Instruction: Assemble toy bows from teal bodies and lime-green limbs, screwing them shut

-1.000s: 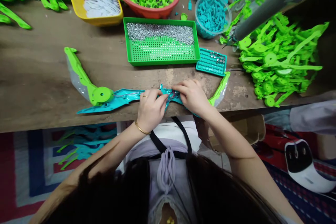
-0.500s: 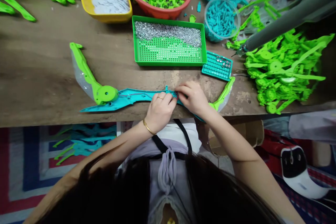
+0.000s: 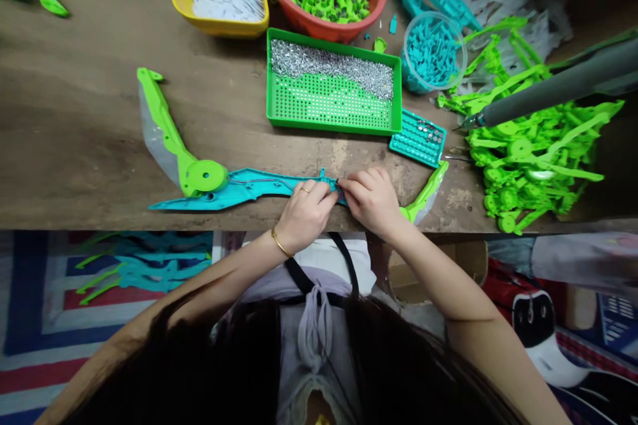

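A blue plastic toy bow half (image 3: 254, 185), open side up, lies along the table's front edge. Green limbs (image 3: 203, 177) with clear film join both its ends. A thin wire (image 3: 276, 179) runs inside the shell toward the middle. My left hand (image 3: 308, 212) is closed on the bow's middle, its fingertips pressed into the shell. Opposite it, my right hand (image 3: 371, 202) pinches the wire, beside a tiny dark piece. The fingers of both hands nearly meet and hide part of this spot.
Behind the bow stands a green tray (image 3: 333, 123) of small metal screws, with a blue tray (image 3: 417, 139) beside it. Farther back are a yellow bin (image 3: 219, 25), a red bowl (image 3: 323, 28) and a clear tub (image 3: 433, 53). A powered screwdriver (image 3: 543, 93) hangs over green parts (image 3: 533, 159) at right.
The view has shifted slightly, so the trays and bins appear lower and farther right. Both hands stay at the bow's middle, with small finger movements.
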{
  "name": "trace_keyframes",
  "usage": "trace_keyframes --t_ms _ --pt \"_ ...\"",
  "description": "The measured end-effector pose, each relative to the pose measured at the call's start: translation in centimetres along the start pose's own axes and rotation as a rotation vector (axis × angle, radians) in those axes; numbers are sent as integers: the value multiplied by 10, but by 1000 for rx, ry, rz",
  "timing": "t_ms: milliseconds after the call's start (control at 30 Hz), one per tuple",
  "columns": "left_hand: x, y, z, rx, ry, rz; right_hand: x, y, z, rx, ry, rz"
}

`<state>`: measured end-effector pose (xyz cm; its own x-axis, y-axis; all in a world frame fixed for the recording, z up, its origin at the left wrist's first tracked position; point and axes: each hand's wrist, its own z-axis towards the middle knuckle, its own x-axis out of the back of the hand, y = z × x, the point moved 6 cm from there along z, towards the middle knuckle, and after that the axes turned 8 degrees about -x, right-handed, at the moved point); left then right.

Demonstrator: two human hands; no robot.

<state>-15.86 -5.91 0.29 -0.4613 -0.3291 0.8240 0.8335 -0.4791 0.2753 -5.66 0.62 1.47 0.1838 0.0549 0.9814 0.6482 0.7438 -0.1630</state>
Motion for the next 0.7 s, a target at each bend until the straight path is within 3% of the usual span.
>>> trace_keyframes --t_ms 167,367,467,567,700 --pt "-2 3 0 41 19 2 3 -3 8 -8 -156 -4" --pt "-6 3 0 117 54 4 -4 20 21 -150 -312 380" --pt "-4 0 -3 128 111 -81 -11 19 21 -143 -289 297" --pt "-3 1 -2 91 94 -119 -13 16 18 -126 -225 226" --pt "-4 6 0 23 -1 -56 -5 27 13 -185 -220 559"
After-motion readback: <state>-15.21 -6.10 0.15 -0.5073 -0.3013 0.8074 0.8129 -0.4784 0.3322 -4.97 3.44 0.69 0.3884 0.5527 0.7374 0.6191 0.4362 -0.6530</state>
